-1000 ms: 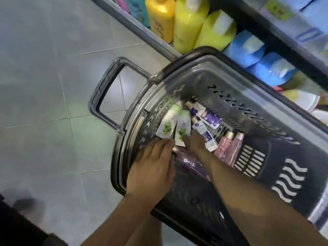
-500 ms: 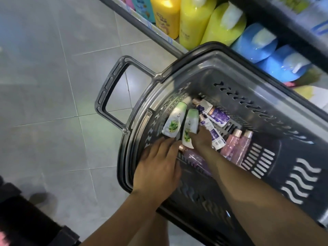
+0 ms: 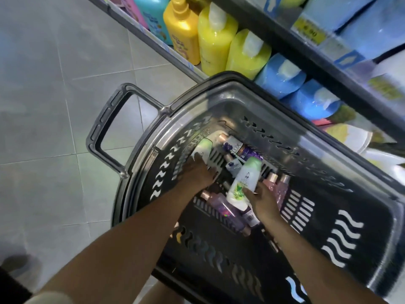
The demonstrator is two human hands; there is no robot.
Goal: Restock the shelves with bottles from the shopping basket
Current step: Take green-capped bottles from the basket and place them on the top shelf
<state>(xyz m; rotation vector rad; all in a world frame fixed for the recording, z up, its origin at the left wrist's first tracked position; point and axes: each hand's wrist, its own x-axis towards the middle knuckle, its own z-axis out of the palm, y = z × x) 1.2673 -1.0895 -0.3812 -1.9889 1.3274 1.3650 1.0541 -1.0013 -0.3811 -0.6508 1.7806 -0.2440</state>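
The shopping basket [image 3: 377, 249] is dark grey plastic with slotted walls and floor. It sits on the tiled floor [image 3: 54, 95] against the shelf [image 3: 140, 29], with its loop handle [image 3: 103, 128] pointing away from the shelf.

**Bottle in hand.** The right hand [image 3: 265, 200] holds a white bottle [image 3: 245, 178] above the basket floor.
- The bottle has a pale green cap, dark lettering and a green leaf print near its base.
- It is tilted, with the cap pointing toward the shelf.
- The thumb is clamped across the front of its lower end. The other fingers pass behind it and are not visible.

**Second bottle.** A second white bottle with a green cap [image 3: 202, 148] lies at the handle end of the basket floor.
- The left hand [image 3: 197, 172] rests on its lower half, with the back of the hand facing up.
- Some fingertips spread over the floor slats beside it.
- Whether the fingers close around this bottle cannot be determined.

**Other contents.**
- A purple-and-white bottle marked LUX [image 3: 238, 149] lies near the far wall.
- Two pink bottles [image 3: 278, 185] are partly covered by the right hand.
- A purple bottle [image 3: 221, 207] lies between the forearms.

**Limits of view.**
- The hands and the raised bottle hide several smaller items, so the total count is uncertain.
- The basket's near corner is cut off by the frame edge.
- On the shelf, the yellow bottles [image 3: 214, 40] and blue bottles [image 3: 282, 75] are blurred and their labels cannot be read.
- The yellow price tag [image 3: 306, 32] is smeared and only partly legible.
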